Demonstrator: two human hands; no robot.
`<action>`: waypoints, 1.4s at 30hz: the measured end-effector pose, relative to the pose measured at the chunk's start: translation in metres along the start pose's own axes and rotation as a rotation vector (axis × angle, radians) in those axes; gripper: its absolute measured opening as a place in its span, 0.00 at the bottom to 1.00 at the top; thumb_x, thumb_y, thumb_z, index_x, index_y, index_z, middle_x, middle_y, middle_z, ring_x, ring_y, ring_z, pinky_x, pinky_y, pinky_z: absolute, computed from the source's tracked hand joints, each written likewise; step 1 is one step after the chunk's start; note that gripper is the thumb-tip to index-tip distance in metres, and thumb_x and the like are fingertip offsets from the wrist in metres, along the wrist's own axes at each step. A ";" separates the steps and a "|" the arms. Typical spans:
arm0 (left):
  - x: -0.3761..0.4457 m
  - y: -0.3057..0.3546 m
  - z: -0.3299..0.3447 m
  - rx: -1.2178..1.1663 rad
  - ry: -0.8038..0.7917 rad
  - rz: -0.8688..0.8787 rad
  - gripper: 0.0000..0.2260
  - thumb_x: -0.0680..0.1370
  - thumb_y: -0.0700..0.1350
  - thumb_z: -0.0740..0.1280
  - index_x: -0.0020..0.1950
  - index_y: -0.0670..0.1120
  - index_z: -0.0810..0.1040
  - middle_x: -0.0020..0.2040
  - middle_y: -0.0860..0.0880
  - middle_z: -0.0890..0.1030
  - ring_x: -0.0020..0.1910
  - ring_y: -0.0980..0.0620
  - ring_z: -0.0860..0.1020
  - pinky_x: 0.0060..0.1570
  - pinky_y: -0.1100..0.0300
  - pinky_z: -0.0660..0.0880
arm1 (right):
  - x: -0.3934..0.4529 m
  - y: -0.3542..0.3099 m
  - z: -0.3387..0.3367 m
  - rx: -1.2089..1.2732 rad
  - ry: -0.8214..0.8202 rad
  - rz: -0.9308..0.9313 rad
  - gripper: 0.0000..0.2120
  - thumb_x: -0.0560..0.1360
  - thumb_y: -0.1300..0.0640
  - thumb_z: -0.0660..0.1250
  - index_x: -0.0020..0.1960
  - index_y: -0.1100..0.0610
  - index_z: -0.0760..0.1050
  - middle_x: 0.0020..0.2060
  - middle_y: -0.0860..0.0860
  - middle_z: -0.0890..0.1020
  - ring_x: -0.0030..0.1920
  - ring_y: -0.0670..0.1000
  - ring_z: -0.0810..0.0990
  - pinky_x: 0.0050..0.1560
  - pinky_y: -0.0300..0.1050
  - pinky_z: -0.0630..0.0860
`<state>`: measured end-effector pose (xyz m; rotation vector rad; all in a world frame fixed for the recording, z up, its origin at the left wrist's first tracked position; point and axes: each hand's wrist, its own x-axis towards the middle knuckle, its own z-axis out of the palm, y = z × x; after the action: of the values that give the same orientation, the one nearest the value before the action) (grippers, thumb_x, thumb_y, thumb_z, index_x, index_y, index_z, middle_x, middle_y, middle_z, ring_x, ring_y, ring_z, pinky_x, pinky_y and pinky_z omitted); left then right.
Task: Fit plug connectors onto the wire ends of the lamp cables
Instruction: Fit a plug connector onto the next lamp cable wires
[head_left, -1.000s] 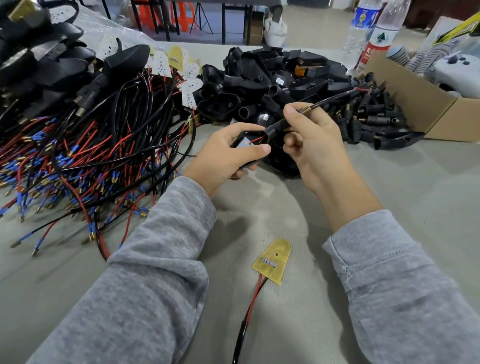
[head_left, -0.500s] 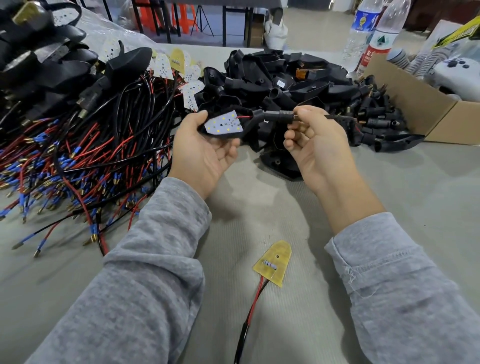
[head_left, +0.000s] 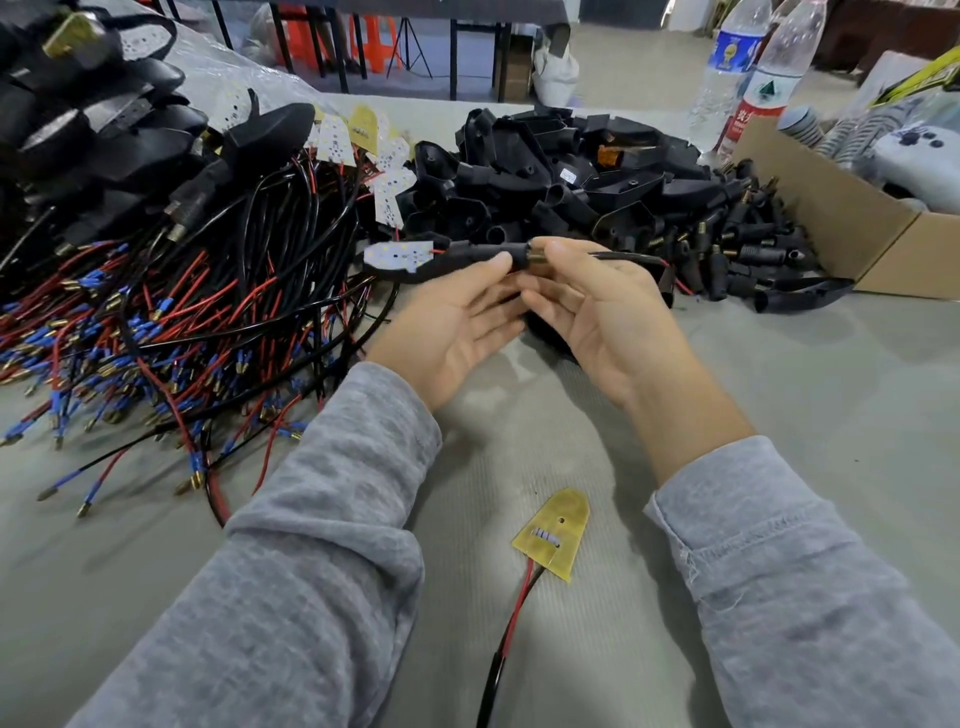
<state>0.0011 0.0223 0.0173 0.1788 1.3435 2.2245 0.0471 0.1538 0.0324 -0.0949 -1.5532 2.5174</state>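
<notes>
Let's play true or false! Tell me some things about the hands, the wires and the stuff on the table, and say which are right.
1. Both hands, left hand and right hand, hold one black lamp piece. True.
2. A yellow board lies on the table near the sleeves. True.
3. The cardboard box sits on the left. False: it is on the right.
4. The wire pile is all green. False: red, blue and black.

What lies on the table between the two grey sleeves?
In the head view, a yellow board lies on the grey table between the left sleeve and right sleeve, its red and black wires trailing toward the camera.
</notes>
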 end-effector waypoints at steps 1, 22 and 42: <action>0.000 -0.001 0.001 -0.009 -0.007 0.028 0.07 0.81 0.47 0.62 0.54 0.46 0.78 0.42 0.52 0.84 0.42 0.56 0.82 0.51 0.60 0.79 | 0.000 0.001 0.001 -0.016 -0.014 0.018 0.06 0.80 0.64 0.62 0.52 0.63 0.78 0.39 0.55 0.83 0.39 0.49 0.83 0.44 0.38 0.81; 0.002 -0.001 0.003 -0.227 0.152 0.166 0.05 0.82 0.39 0.59 0.51 0.47 0.73 0.33 0.48 0.77 0.29 0.55 0.77 0.37 0.60 0.78 | -0.009 -0.015 -0.003 -0.452 -0.582 0.480 0.24 0.81 0.45 0.53 0.47 0.63 0.79 0.37 0.59 0.84 0.30 0.51 0.83 0.26 0.37 0.77; -0.007 0.009 0.007 0.095 -0.014 0.180 0.10 0.84 0.50 0.54 0.55 0.54 0.74 0.29 0.51 0.68 0.20 0.59 0.56 0.20 0.68 0.53 | 0.000 -0.015 0.000 -0.203 -0.069 0.116 0.10 0.81 0.57 0.58 0.51 0.61 0.76 0.37 0.53 0.79 0.34 0.50 0.79 0.35 0.39 0.78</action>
<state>0.0060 0.0214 0.0299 0.3626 1.4778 2.3018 0.0486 0.1600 0.0455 -0.1307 -1.8796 2.4634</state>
